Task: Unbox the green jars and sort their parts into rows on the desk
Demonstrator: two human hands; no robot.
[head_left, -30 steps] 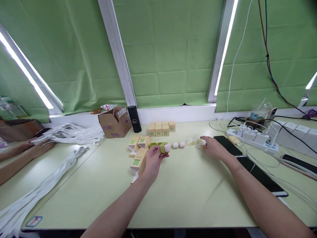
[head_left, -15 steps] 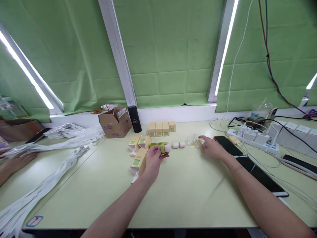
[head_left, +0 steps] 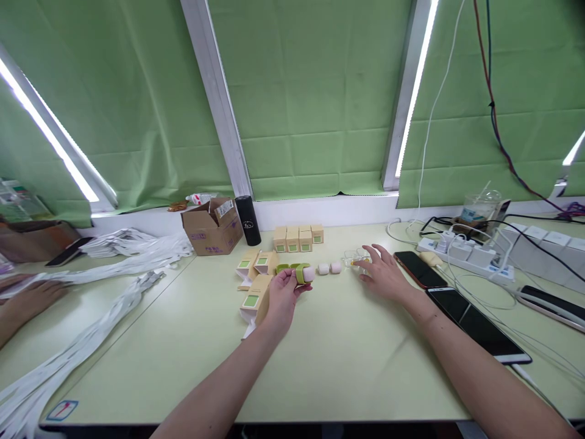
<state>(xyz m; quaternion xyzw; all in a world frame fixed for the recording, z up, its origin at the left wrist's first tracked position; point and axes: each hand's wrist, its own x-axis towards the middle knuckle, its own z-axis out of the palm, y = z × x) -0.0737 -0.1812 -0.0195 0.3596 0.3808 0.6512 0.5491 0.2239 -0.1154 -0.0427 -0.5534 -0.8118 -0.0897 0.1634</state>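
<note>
My left hand (head_left: 284, 297) is closed on a small pale pink cylinder with a green band round it (head_left: 303, 274), held just above the table. Beside it lie two small pale cylinders, one whitish (head_left: 323, 269) and one pink (head_left: 336, 267). My right hand (head_left: 381, 271) has its fingers spread over small clear plastic pieces with yellow spots (head_left: 351, 256), partly hidden by the fingers. Left of my left hand, several small tan boxes with green squares (head_left: 252, 299) stand with white flaps out. Another green piece (head_left: 282, 266) shows behind my left fingers.
A row of tan boxes (head_left: 293, 238) stands at the back, near a black bottle (head_left: 248, 220) and an open cardboard carton (head_left: 212, 227). On the right are phones (head_left: 479, 324), cables and a power strip (head_left: 475, 256). White straps (head_left: 86, 335) and another person's hand (head_left: 39, 302) are left.
My right hand has opened and let go of the clear plastic piece, shifting slightly left and back toward me. My left hand keeps its hold in the same place.
</note>
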